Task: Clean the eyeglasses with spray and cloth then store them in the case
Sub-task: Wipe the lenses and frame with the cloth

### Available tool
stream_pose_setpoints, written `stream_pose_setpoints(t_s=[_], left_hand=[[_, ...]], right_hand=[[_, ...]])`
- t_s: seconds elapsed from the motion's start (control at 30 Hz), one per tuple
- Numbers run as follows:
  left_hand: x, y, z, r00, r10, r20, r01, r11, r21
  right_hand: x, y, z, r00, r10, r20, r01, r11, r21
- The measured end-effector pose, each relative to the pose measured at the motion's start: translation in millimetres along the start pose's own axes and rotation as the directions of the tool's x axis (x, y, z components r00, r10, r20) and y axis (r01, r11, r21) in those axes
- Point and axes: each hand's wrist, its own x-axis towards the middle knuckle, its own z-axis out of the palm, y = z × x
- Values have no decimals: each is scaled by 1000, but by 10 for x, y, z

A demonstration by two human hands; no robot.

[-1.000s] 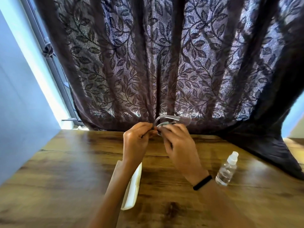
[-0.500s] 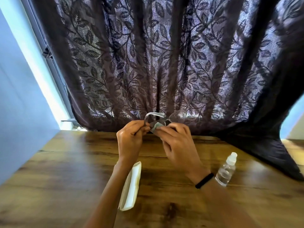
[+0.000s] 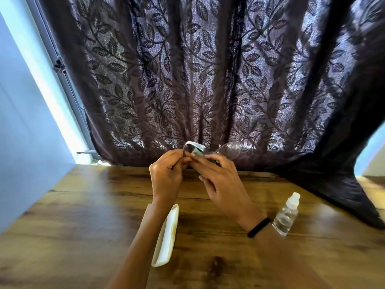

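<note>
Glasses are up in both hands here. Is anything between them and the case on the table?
No object is. The eyeglasses, held by the left hand and right hand with the cloth, are above the table; the case lies nearer, partly under the left forearm. The spray bottle sits off to the right.

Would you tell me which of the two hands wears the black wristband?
The right hand, pinching the cloth on the eyeglasses; its wrist carries the black wristband, whereas the left hand has a bare wrist.

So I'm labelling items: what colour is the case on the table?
The case is off-white, cream inside; the head view, the only one, shows it.
</note>
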Motion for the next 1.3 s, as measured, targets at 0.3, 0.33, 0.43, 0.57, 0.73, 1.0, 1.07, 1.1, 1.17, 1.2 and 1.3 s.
stream_pose_setpoints(t_s=[0.3, 0.33, 0.43, 0.57, 0.73, 1.0, 1.07, 1.1, 1.17, 1.2, 1.3], left_hand=[[-31, 9, 13, 1000, -9, -8, 10, 1000, 7], [-40, 24, 14, 1000, -8, -18, 9, 1000, 10], [-60, 68, 34, 998, -14, -66, 15, 1000, 2], [-36, 121, 78, 996, -28, -79, 28, 1000, 5], [-22, 110, 67, 999, -11, -40, 11, 1000, -5], [-68, 161, 84, 995, -8, -95, 5, 999, -37], [-80, 128, 85, 997, -14, -80, 10, 999, -46], [-83, 112, 84, 997, -18, -72, 15, 999, -42], [-85, 80, 78, 997, -36, -69, 34, 999, -32], [-81, 74, 76, 996, -49, -75, 47, 998, -28], [-74, 85, 72, 993, -69, -94, 68, 998, -13]], right_hand=[[-87, 7, -8, 985, 156, -74, -172, 925, -338], [-88, 6, -15, 984, 154, -88, -175, 924, -339], [-86, 4, -33, 985, 103, -140, -138, 954, -266], [-77, -55, -24, 987, 19, -158, -35, 995, -99], [-80, -74, -13, 995, 85, -60, -98, 960, -261], [-72, -38, 30, 967, 103, -234, -165, 950, -265], [-57, -10, 51, 962, 88, -259, -126, 983, -135], [-46, 6, 55, 964, 81, -255, -104, 992, -75], [-27, 27, 57, 972, 43, -230, -45, 999, -5], [-22, 27, 49, 975, 21, -221, -16, 1000, 23], [-38, 13, -1, 978, -6, -207, 24, 996, 86]])
